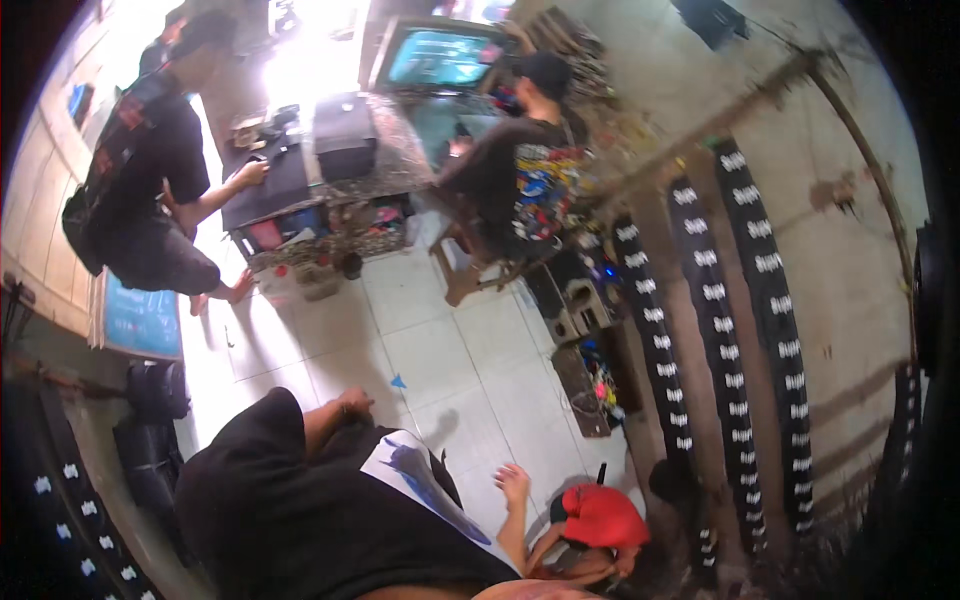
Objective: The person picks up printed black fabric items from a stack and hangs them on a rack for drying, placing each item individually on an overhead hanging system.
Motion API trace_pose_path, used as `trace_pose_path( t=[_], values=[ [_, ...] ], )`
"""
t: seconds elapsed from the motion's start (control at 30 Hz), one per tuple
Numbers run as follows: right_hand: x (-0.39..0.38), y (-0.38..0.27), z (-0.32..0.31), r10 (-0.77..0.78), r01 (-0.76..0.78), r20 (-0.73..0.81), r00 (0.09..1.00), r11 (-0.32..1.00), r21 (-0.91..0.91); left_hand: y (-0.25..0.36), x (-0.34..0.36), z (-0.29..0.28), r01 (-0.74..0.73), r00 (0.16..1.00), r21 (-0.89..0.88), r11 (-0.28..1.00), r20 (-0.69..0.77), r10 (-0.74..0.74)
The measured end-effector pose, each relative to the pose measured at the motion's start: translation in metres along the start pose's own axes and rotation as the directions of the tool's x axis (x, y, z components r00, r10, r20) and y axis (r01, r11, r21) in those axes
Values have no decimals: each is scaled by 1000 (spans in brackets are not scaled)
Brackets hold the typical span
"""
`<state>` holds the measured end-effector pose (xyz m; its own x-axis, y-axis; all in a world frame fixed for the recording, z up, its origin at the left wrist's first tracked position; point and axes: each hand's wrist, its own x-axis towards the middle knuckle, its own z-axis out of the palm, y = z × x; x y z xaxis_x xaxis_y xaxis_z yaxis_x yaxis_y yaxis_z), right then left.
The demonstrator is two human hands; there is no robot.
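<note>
My left hand [355, 402] hangs in front of my dark shirt, above the white tiled floor [430, 355]. It is small and blurred, so its finger pose is unclear, and I see nothing held in it. On the right, my right hand [513, 485] is raised over the tiles with its fingers apart and nothing in them. Between the hands, a white panel with a blue-grey picture [425, 475] shows on the front of my shirt. Neither hand touches the work table [400, 135] farther off.
Folded black cloth [343, 135] lies on the table, where a standing person [150, 170] works at left. Another person [520, 165] sits on a wooden stool [457, 280] near a printing screen [435, 58]. At right hang long printed black strips [720, 320]; a person in red [603, 520] crouches nearby.
</note>
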<state>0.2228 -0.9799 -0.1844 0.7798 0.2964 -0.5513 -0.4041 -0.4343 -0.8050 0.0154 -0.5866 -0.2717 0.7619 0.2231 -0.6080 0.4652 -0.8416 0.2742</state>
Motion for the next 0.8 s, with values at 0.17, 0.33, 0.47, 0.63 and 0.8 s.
trace_pose_path(
  t=[0.17, 0.33, 0.47, 0.63, 0.8],
  values=[
    [95, 45, -15, 560, -391, -328, 760, 798, 458, -140, -9, -51, 99, 832, -995, -34, 101, -546],
    [163, 1, 158, 504, -494, 1, 864, 846, 201, -238, -77, -56, -77, 626, -940, -331, 213, -750],
    [202, -102, 318, 212, 163, 405, 890, 680, -715, -252, -124, -17, -169, 398, -839, -517, 422, -815],
    [249, -226, 436, 277, 22, 663, 695, 914, -405, -200, -128, 34, -107, 286, -719, -687, 639, -714],
    [336, -285, 485, 296, 98, 599, 744, 839, -535, -133, -71, 37, 59, 340, -830, -555, 539, -770]
  ],
)
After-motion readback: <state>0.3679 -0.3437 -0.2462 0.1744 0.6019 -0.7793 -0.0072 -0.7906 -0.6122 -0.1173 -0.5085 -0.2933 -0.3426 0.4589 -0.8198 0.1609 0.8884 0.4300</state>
